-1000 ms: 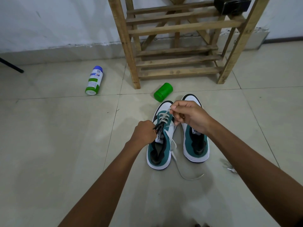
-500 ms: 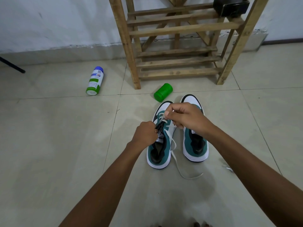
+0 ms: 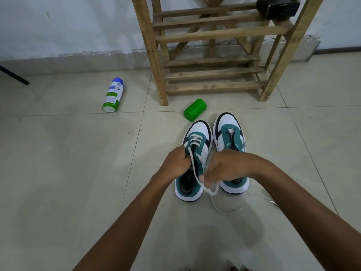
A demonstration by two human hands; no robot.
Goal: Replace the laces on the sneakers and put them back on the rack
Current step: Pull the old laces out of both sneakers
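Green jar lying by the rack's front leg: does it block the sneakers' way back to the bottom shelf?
Partly. The green jar lies on its side on the floor between the left sneaker and the wooden rack, near the front left leg. The right sneaker faces open floor before the rack's bottom shelf.

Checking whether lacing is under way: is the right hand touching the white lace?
Touching. The head view shows the right hand pinching the white lace between fingertips, the lace running taut from the left sneaker up to that pinch.
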